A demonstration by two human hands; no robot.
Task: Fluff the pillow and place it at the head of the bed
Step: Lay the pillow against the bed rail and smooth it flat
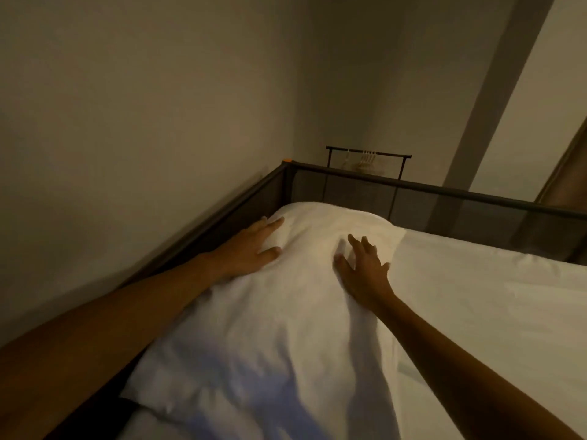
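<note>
A white pillow (286,312) lies lengthwise on the bed, along the left rail and reaching toward the far corner. My left hand (251,249) rests flat on the pillow's left far edge, fingers spread. My right hand (362,268) presses on the pillow's right side, fingers apart, denting the fabric. Neither hand grips the pillow. The white sheet (492,306) covers the mattress to the right.
A dark metal bed frame with mesh panels (413,198) runs along the far end and left side, against a plain wall (127,122). A clothes rack with hangers (368,157) stands behind the far rail. An orange cap (287,160) marks the frame's corner.
</note>
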